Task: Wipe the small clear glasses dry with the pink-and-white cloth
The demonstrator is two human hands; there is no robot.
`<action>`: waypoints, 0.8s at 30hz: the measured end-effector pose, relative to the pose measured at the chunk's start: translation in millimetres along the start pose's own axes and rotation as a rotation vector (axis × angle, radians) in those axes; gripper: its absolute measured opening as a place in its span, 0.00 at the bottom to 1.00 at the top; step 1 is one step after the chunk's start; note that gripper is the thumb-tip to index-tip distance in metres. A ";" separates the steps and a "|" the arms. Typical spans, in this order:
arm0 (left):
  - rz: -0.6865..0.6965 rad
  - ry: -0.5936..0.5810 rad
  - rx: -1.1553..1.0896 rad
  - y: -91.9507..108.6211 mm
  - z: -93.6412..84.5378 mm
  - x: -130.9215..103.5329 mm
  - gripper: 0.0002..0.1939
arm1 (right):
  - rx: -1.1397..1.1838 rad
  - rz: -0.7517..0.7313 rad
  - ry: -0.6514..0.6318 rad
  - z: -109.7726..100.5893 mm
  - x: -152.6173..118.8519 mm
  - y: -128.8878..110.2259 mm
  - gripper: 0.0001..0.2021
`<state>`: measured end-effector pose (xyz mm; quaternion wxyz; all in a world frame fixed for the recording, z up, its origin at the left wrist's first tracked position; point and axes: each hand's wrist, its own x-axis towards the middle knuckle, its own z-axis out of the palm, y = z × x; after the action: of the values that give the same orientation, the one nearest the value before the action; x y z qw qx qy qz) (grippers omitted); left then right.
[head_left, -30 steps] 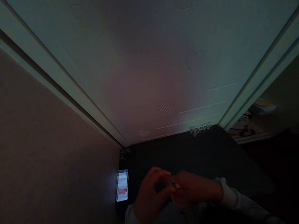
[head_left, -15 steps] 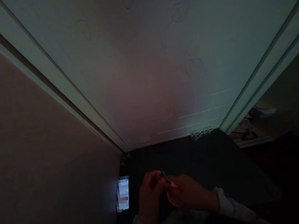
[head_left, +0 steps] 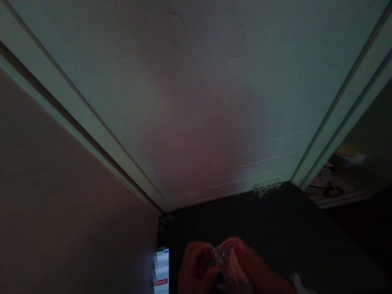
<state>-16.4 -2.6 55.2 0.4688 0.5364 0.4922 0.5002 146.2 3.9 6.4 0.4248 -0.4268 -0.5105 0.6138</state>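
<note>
The light is very dim. My left hand point(head_left: 195, 277) is closed, with its thumb and fingers pinching a small shiny, glassy-looking thing point(head_left: 217, 256) whose kind I cannot make out. Right beside it, my right hand point(head_left: 259, 269) grips a thin pinkish cloth point(head_left: 235, 267), which bunches up between the two hands. The cloth touches or lies very close to the shiny thing. Both hands are above a dark tabletop point(head_left: 280, 227). Most of the right fingers are hidden by the cloth.
A lit phone point(head_left: 161, 275) stands at the left against a brownish wall panel point(head_left: 65, 220). Ahead rises a pale board point(head_left: 178, 120) with faint raised shapes. A silvery, lacy piece point(head_left: 267, 187) lies at its foot. To the right, a low shelf point(head_left: 345, 199) holds several items.
The view has tilted up slightly, so the hands sit lower. The pinkish cloth now shows spread at my right hand, and the shiny thing is turned differently in my left.
</note>
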 end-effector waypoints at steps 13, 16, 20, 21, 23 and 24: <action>0.157 -0.124 0.335 -11.8 -1.9 -3.3 0.15 | 0.454 0.199 0.327 -4.7 9.4 -4.2 0.37; 0.183 -0.144 0.374 -11.0 -0.3 -4.1 0.14 | 0.533 0.232 0.260 -1.6 10.2 -14.0 0.35; 0.183 -0.105 0.394 -9.5 4.9 -4.5 0.15 | 0.649 0.229 0.113 1.9 9.9 -11.4 0.34; 0.178 -0.103 0.396 -9.5 5.9 -4.7 0.15 | 0.652 0.221 0.085 2.4 9.7 -8.5 0.34; 0.165 -0.108 0.387 -10.0 7.4 -5.0 0.16 | 0.611 0.194 0.051 2.7 9.0 -2.8 0.33; 0.159 -0.116 0.378 -10.3 7.9 -5.0 0.16 | 0.578 0.178 0.043 2.6 8.5 -0.7 0.32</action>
<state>-9.3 -6.9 44.1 0.3468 0.6798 0.5056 0.4025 141.4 11.4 6.6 0.4840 -0.3441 -0.2661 0.7593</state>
